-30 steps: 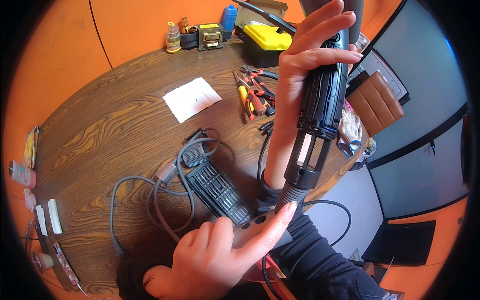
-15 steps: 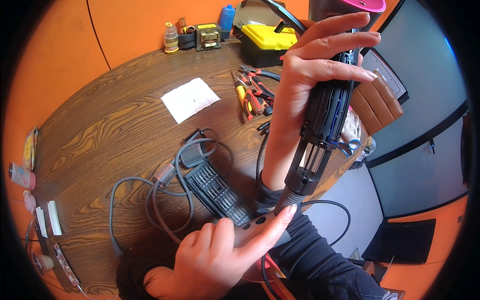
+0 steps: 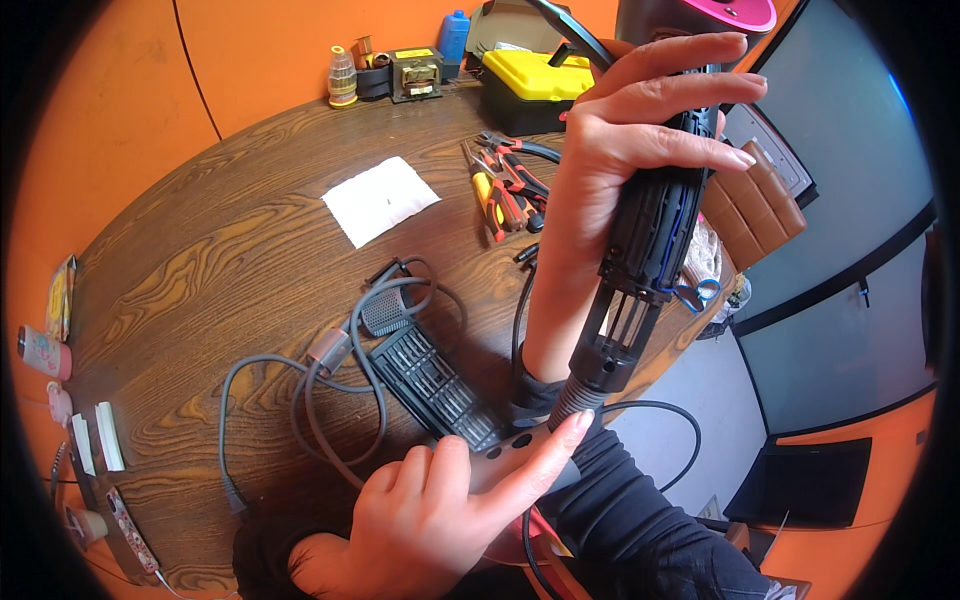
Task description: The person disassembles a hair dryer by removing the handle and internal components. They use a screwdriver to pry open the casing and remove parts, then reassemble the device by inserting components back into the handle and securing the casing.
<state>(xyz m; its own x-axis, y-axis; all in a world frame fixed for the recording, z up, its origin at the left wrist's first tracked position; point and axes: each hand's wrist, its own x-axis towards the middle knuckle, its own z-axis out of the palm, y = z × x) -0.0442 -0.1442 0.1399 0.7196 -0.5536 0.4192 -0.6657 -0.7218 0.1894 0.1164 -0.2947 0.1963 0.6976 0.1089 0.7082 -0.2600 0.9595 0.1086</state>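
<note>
A partly dismantled hair dryer (image 3: 650,240) rises tilted through the right half of the view. Its dark head with a magenta ring (image 3: 738,12) is at the top, cut off by the frame edge. My right hand (image 3: 635,125) wraps the bare black inner core of the handle, fingers curved over its front and the thumb mostly hidden. Lower down, my left hand (image 3: 430,510) grips a grey tubular sleeve (image 3: 510,455) with dark round holes. Its index finger lies along the ribbed lower end of the core (image 3: 578,398), where that enters the sleeve.
Behind my left hand lie a black slatted part (image 3: 435,385) and a coiled grey cable (image 3: 300,400). Further back are a white paper (image 3: 380,200), pliers and screwdrivers (image 3: 507,190), a yellow-lidded toolbox (image 3: 535,80) and a transformer (image 3: 416,75). Blue-handled scissors (image 3: 697,294) rest at the right table edge.
The top of the hair dryer and my right hand's fingers have shifted very slightly right and down. My left hand keeps its place on the sleeve.
</note>
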